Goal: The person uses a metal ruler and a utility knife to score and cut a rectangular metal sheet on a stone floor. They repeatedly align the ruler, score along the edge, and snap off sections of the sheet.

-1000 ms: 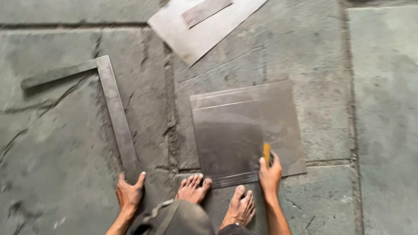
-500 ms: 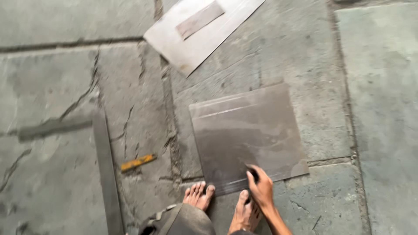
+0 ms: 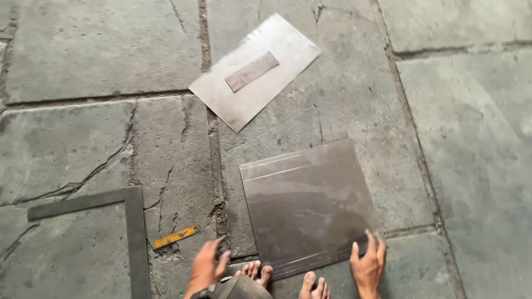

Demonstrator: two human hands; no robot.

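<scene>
The right hand (image 3: 368, 267) lies flat and open, fingers spread, on the near right corner of a dark steel sheet (image 3: 310, 206) that rests on the stone floor (image 3: 94, 50), its near edge just in front of the person's bare feet (image 3: 288, 279). The left hand (image 3: 206, 267) is open too, gripping nothing, and hangs just above the floor close to a small yellow marker (image 3: 176, 236) lying beside a steel try square (image 3: 134, 238). In my judgement the main risk is the sheet's thin edge: with the toes so near and the palm pressing only one corner, a slide over the uneven, cracked slabs could bring the edge against skin, or let the plate skate off line. The joint under the sheet could also make it rock. The marker lies at the lip of a crack and could roll into it if nudged. Farther off, a paler sheet (image 3: 277, 55) lies with a short flat strip (image 3: 251, 71) on top of it, loose and able to slip off if bumped. No containers show anywhere here; everything lies bare on the floor.
</scene>
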